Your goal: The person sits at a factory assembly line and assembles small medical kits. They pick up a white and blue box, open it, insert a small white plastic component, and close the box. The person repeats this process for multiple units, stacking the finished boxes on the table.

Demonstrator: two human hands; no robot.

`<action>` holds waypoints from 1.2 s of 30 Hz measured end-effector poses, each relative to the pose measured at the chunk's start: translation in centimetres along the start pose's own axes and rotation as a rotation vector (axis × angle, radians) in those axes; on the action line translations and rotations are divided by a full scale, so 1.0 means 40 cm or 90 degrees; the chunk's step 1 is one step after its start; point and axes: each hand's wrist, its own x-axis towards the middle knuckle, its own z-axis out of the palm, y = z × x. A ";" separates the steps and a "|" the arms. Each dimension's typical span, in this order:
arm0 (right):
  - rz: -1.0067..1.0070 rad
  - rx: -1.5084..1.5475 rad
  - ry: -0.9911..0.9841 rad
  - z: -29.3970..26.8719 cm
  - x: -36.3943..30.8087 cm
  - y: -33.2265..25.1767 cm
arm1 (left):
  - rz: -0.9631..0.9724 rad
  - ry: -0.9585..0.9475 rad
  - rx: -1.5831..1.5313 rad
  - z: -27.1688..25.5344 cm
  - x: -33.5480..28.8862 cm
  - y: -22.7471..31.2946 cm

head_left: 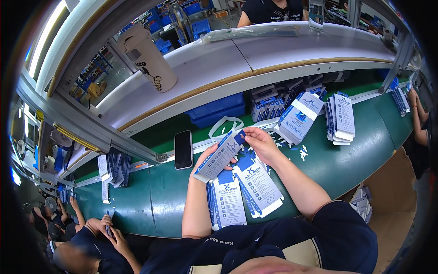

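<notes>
A slim white and blue carton is held up over the green belt, folded into a box shape. My left hand grips its lower side from beneath. My right hand pinches the blue flap at its top end. Just below the hands two stacks of flat white and blue carton blanks lie side by side on the belt.
A black phone lies left of my hands. More cartons are piled at the right and behind, by a blue bin. A tall cup stands on the white shelf. Other people work at left and far right.
</notes>
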 end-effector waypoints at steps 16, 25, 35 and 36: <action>0.013 -0.024 -0.039 0.004 -0.009 -0.001 | 0.001 -0.003 0.044 -0.013 0.005 -0.004; 0.022 0.006 -0.057 0.010 -0.012 -0.014 | 0.009 -0.019 0.049 -0.003 0.004 0.003; 0.014 -0.062 -0.052 0.016 -0.020 -0.015 | 0.024 -0.001 0.104 -0.006 0.003 -0.006; 0.010 -0.051 -0.053 0.014 -0.021 -0.013 | 0.023 -0.002 0.099 -0.008 0.004 -0.007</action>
